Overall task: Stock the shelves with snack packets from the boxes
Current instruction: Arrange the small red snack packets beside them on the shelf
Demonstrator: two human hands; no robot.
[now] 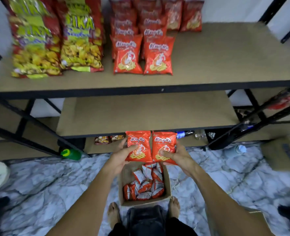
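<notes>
We hold two orange snack packets over the open cardboard box (146,201) at our feet. Our left hand (122,159) pinches the left packet (138,143) and our right hand (180,155) pinches the right packet (164,143), thumbs on the printed fronts and fingers curled behind. Both packets face us side by side, long axes lengthwise, top seams pointing toward the shelves. The grips sit low, so a slick bag may slip free on the lift, or topple the standing rows (158,55) on the upper shelf (226,65).
</notes>
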